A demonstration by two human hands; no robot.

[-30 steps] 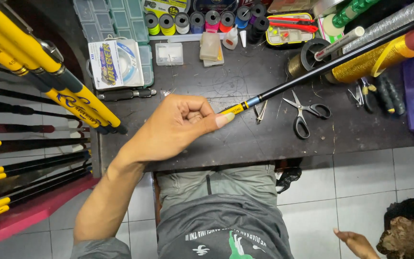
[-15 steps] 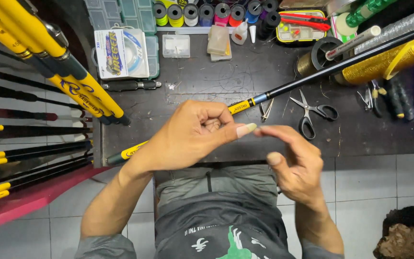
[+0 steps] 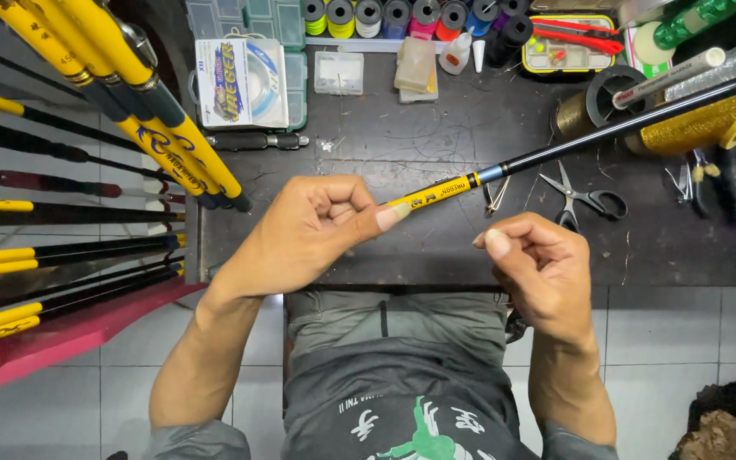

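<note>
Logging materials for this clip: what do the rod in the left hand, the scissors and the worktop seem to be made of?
Rod in the left hand: likely carbon or fibreglass composite, judging by its glossy black and yellow lacquer and thin taper. Scissors: bright bare metal blades, with black handles that are probably plastic. Worktop: dark and matte, scratched and scuffed; painted wood or laminate, hard to tell.

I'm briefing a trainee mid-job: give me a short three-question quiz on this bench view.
1. True or false: the left hand grips the yellow-and-black fishing rod.
2. What lies on the workbench just beyond the right hand? A) scissors B) hammer C) tape measure
3. Fill in: a row of ___ spools lines the bench's far edge.

Key: 1 true; 2 A; 3 thread.
</note>
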